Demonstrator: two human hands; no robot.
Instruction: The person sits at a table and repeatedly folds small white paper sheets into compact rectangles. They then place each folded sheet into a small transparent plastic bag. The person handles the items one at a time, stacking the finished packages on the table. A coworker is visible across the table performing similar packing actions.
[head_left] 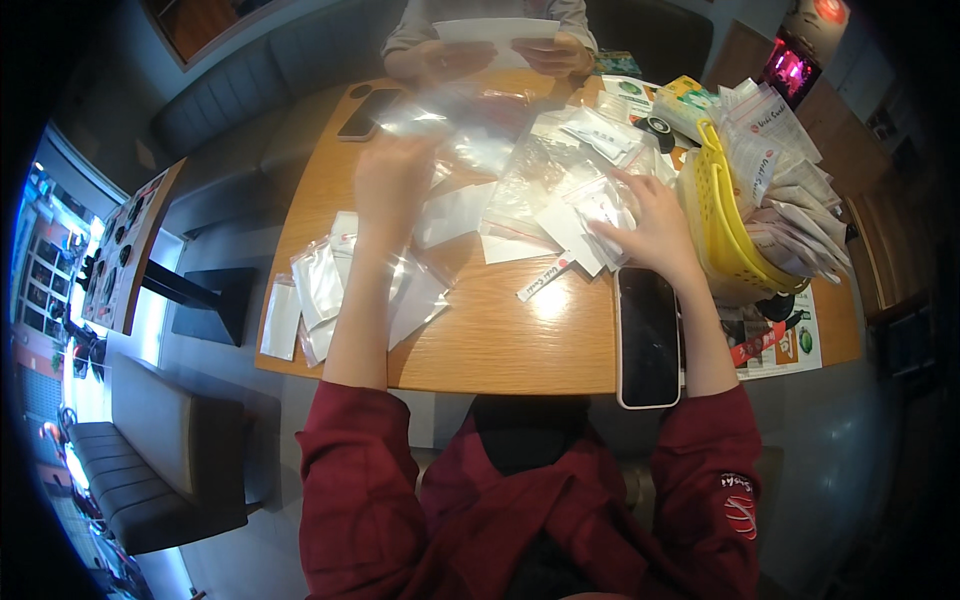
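My left hand [392,180], smeared by motion, is over the table's far left part. A blurred clear plastic bag [420,118] is right beside it; whether the fingers grip it does not show. My right hand [655,222] lies over the right side of a heap of clear bags and white paper slips. Its thumb and fingers are spread apart around a small clear packet [603,203]. Close by are a large clear bag [545,150] and a narrow printed paper sleeve [545,279]. More clear sachets [322,285] lie near my left forearm.
A yellow basket [712,215] full of printed paper packets stands at the right. A black-screened phone [648,338] overhangs the table's near edge; another phone [371,114] lies at the far left. Across the table [470,345], a person [570,52] holds a white sheet [497,40].
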